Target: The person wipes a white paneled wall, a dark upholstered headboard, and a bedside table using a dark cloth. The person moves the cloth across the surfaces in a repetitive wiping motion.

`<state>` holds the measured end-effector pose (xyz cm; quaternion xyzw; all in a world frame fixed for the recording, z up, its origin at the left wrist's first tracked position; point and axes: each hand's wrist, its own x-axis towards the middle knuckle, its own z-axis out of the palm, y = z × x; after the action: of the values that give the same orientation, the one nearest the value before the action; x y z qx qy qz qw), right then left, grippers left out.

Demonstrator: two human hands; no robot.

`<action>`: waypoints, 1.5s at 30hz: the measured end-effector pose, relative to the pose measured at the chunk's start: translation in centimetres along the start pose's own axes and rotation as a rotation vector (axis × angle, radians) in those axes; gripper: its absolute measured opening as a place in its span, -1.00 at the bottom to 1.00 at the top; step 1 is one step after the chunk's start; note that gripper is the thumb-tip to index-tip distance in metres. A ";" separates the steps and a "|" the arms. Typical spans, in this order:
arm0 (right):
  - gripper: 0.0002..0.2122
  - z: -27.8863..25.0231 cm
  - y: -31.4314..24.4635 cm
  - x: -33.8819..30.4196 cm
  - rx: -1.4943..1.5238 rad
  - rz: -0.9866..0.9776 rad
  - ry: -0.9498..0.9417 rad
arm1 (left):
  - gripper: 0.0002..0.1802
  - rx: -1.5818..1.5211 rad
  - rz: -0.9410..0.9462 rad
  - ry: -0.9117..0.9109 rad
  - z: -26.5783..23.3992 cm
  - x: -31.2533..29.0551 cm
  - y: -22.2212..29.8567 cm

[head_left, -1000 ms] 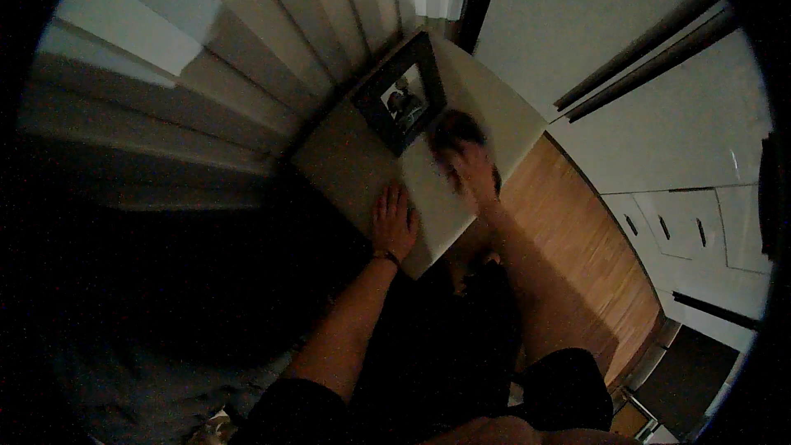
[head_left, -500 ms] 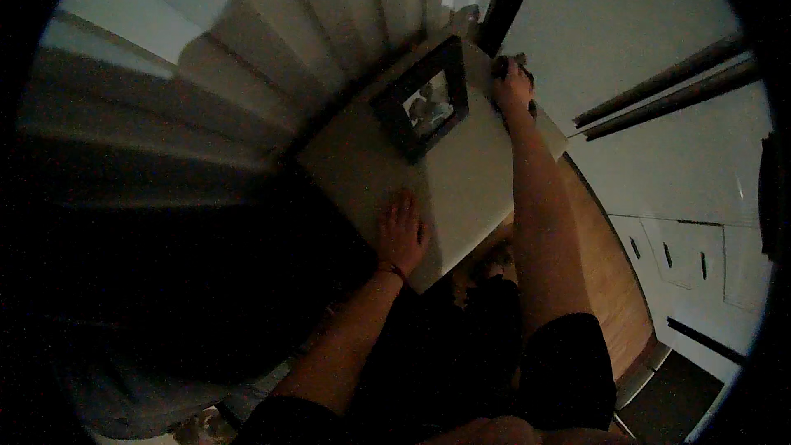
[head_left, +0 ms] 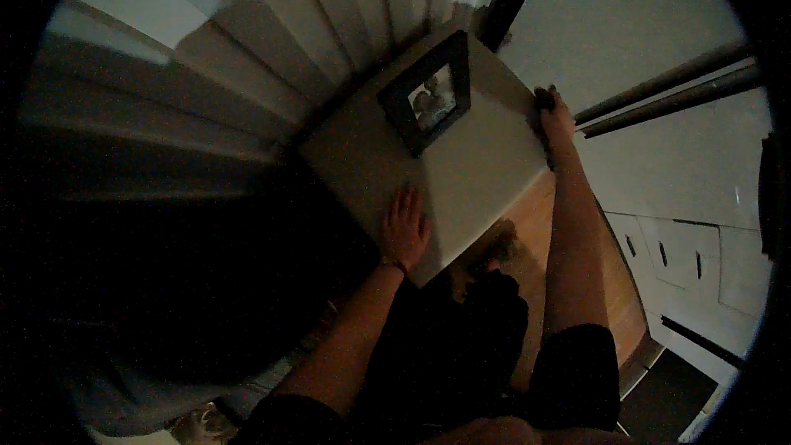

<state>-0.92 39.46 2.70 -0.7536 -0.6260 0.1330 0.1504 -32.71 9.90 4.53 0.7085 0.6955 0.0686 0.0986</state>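
Observation:
A small light-coloured table (head_left: 482, 169) fills the middle of the dim view. On its far part stands a dark picture frame (head_left: 398, 105) with a photo in it, tilted in the view. My left hand (head_left: 406, 231) lies flat on the near left part of the tabletop, fingers stretched out. My right hand (head_left: 559, 119) is at the table's right edge, its fingers closed round a dark, soft-looking bundle (head_left: 544, 99), perhaps a cloth. Dark parts of it show above and below the hand; its exact kind is too dim to tell.
Pale pleated curtains (head_left: 272, 41) hang behind the table. White cabinet fronts (head_left: 684, 165) with dark handles stand at the right. Wooden floor (head_left: 535, 231) shows below the table's edge. A dark mass, too dim to make out, fills the left.
My right hand has moved right and nearer, from beside the picture frame to the table's right edge, with the dark bundle. My left hand has stayed in place on the tabletop.

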 end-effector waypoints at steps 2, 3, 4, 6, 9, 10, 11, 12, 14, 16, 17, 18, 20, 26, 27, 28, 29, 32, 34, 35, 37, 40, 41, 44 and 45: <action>-0.49 -3.2 -0.6 -2.3 0.008 0.071 -0.053 | -0.36 0.013 -0.058 -0.065 -0.2 -0.2 0.1; -0.51 -4.3 -1.2 -3.5 0.015 0.073 -0.065 | -0.35 -0.018 -0.046 -0.039 0.0 -0.3 -0.2; -0.54 -5.5 -1.3 -4.5 0.018 0.085 -0.068 | -0.35 -0.053 -0.019 -0.014 0.4 -0.2 -0.7; -0.54 -3.4 2.2 -5.5 0.156 -0.079 0.217 | -0.35 -0.082 0.007 0.002 -0.3 -0.2 -0.6; -0.48 -0.5 2.0 -7.4 0.288 0.204 0.368 | -0.35 -0.098 -0.021 -0.038 -1.9 0.1 -0.6; -0.44 0.0 0.5 -8.7 0.396 0.313 0.364 | -0.36 -0.125 -0.043 -0.057 -1.9 0.2 -1.0; -0.40 -0.1 -1.3 -9.7 0.504 0.420 0.371 | -0.36 -0.155 -0.057 -0.069 -2.3 0.9 -1.4; -0.39 0.2 -2.2 -11.3 0.911 0.075 0.541 | -0.36 -0.126 -0.030 -0.020 -2.5 0.9 -1.6; -0.40 2.5 -1.1 -13.7 0.788 0.172 0.524 | -0.35 -0.067 0.041 0.054 -2.7 1.2 -1.8; -0.45 3.5 -3.0 -16.9 0.750 0.205 0.541 | -0.34 -0.041 0.030 0.082 -2.4 1.2 -2.0; -0.50 3.5 -5.7 -19.5 0.762 0.199 0.589 | -0.33 -0.032 0.032 0.095 -2.0 1.5 -2.1; -0.50 3.5 -6.9 -21.1 0.777 0.197 0.585 | -0.34 -0.028 0.045 0.125 -2.2 1.8 -2.0; -0.48 3.9 -9.2 -24.7 0.908 0.231 0.544 | -0.34 -0.013 0.069 0.184 -2.1 2.2 -2.2; -0.37 2.8 -14.4 -34.1 0.967 0.447 0.222 | -0.37 0.008 0.073 0.213 -1.7 3.4 -1.8; -0.39 1.9 -14.7 -34.9 1.015 0.433 0.182 | -0.37 0.017 0.056 0.168 -1.7 3.6 -1.4; -0.41 1.5 -14.4 -35.4 1.062 0.423 0.140 | -0.38 0.026 0.038 0.119 -1.6 3.6 -0.8; -0.41 2.3 -12.7 -35.3 1.033 0.434 0.138 | -0.38 0.039 0.024 0.071 -1.6 3.7 -0.6; -0.40 3.0 -6.0 -31.8 1.057 0.390 0.189 | -0.39 0.032 0.033 0.042 -1.2 4.0 -0.3; -0.38 1.3 -4.8 -26.8 1.258 0.467 0.302 | -0.38 0.039 0.051 0.126 -0.6 4.2 -0.3; -0.37 0.9 -4.3 -24.6 1.378 0.604 0.348 | -0.38 0.040 0.063 0.167 -0.4 4.2 -0.2; -0.48 4.0 -0.1 -20.8 1.170 0.600 0.393 | -0.38 0.022 0.084 0.151 -0.8 4.4 0.3; -0.52 5.2 -1.6 -19.1 1.031 0.459 0.462 | -0.37 0.008 0.057 0.077 -0.5 4.7 0.3; -0.51 5.3 -2.5 -19.0 1.010 0.392 0.492 | -0.37 0.001 0.044 0.043 -0.4 4.8 0.3; -0.45 4.7 -3.1 -20.6 1.066 0.235 0.487 | -0.36 -0.067 0.044 0.049 -0.4 4.8 0.8; -0.43 4.6 -3.3 -21.7 1.067 0.324 0.472 | -0.37 -0.077 0.062 0.067 -0.4 4.9 1.0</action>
<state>-9.61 18.94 -0.02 -0.6690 -0.2996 0.2790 0.6204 -31.67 14.84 4.94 0.7226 0.6730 0.1220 0.0999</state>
